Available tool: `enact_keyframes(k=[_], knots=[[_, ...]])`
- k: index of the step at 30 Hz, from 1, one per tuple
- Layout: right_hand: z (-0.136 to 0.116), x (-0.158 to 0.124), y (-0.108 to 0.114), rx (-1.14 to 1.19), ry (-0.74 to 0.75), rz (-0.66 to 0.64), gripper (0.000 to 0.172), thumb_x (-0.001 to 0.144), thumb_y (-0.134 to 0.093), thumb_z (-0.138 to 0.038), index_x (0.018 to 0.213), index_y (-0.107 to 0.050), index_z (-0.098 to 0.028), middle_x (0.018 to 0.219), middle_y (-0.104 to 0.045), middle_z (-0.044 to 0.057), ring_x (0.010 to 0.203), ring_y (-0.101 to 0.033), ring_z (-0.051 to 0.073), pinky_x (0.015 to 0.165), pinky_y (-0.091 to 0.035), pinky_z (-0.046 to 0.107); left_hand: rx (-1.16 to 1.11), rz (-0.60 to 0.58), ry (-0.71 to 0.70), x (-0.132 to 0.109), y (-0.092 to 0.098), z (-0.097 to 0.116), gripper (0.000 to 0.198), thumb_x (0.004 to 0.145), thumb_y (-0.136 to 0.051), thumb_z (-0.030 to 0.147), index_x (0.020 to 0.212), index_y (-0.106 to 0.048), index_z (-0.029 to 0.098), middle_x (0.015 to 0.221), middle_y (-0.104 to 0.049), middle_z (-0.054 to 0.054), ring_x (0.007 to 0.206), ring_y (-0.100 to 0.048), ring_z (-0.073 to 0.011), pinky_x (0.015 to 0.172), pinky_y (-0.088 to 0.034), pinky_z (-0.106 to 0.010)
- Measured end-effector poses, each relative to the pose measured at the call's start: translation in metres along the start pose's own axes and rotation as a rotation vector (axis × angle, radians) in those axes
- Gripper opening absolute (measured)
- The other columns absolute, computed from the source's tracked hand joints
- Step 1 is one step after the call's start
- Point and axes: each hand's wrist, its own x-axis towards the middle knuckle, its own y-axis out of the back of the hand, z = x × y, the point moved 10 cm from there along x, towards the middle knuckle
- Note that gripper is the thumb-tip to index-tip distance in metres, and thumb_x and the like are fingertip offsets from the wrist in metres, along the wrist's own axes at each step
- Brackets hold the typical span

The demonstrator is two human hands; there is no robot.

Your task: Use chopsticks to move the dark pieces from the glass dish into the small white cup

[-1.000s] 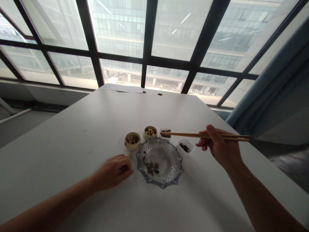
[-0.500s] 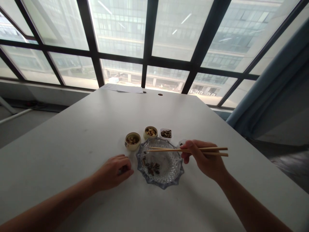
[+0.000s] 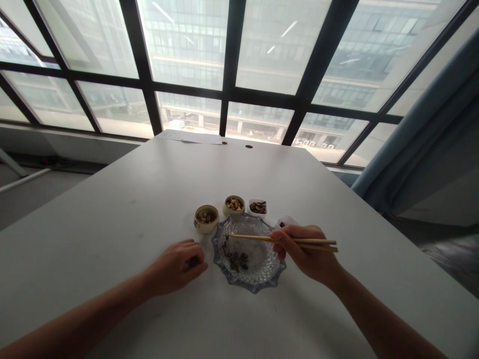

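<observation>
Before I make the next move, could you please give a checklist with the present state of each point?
1. Slim wooden chopsticks held by bare right hand: ok.
2. Chopstick tips over the scalloped clear glass bowl: ok.
3. Small dark piece at the tips, pinched between them: cannot tell.
4. Bare left hand apart from bowl: ok.
5. Small white dish fully visible: not ok, right hand covers part.

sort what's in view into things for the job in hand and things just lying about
Job in hand:
chopsticks, held in the right hand
glass bowl, under their tips, with dark bits inside
left cup, right cup, left white dish, right white dish, all holding bits

Just about:
paper at the table's far edge
curtain
</observation>
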Motion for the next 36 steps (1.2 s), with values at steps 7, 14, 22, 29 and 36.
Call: enact_keyframes(k=[7,14,22,29,36], knots=[[-0.005,0.001,0.013,0.036,0.002,0.074,0.045,0.098,-0.065,-0.047,0.066,-0.073,-0.016,0.057,-0.07,0.006,0.042,-0.064,0.014,0.041,-0.05,0.021,-0.01,-0.003,-0.004,0.0,0.0,-0.001,0.02,0.093,-0.057,0.029,0.075,-0.056,0.02,0.073,-0.061,-0.002,0.07,-0.057,-0.0158,0.065,-0.042,-0.024],[-0.006,0.001,0.001,0.01,-0.024,-0.011,0.046,0.097,-0.066,-0.048,0.066,-0.073,-0.016,0.051,-0.068,0.005,0.041,-0.062,0.014,0.039,-0.046,0.02,-0.012,0.005,0.004,-0.001,0.0,-0.001,0.02,0.093,-0.057,0.03,0.076,-0.057,0.019,0.073,-0.061,-0.002,0.07,-0.057,-0.0156,0.065,-0.043,-0.024],[-0.024,-0.003,-0.004,-0.058,0.142,-0.084,0.04,0.102,-0.062,-0.037,0.069,-0.072,-0.017,0.052,-0.068,0.003,0.041,-0.063,0.013,0.043,-0.048,0.02,-0.004,0.002,0.011,0.0,0.001,0.0,0.02,0.092,-0.057,0.029,0.075,-0.057,0.02,0.073,-0.061,-0.002,0.069,-0.057,-0.0152,0.064,-0.043,-0.024],[-0.027,0.0,0.008,-0.075,0.102,-0.037,0.045,0.102,-0.058,-0.039,0.064,-0.07,-0.018,0.049,-0.067,0.004,0.038,-0.06,0.013,0.04,-0.045,0.021,-0.003,0.001,0.0,0.0,0.0,0.0,0.02,0.093,-0.058,0.029,0.075,-0.057,0.02,0.073,-0.061,-0.002,0.069,-0.057,-0.0155,0.064,-0.043,-0.024],[-0.029,-0.002,-0.003,-0.102,0.155,-0.148,0.04,0.102,-0.058,-0.035,0.068,-0.069,-0.018,0.052,-0.066,0.003,0.042,-0.058,0.012,0.043,-0.043,0.022,-0.006,0.003,-0.002,0.0,0.0,-0.001,0.02,0.093,-0.058,0.029,0.075,-0.056,0.02,0.072,-0.061,-0.002,0.069,-0.057,-0.0151,0.064,-0.043,-0.023]])
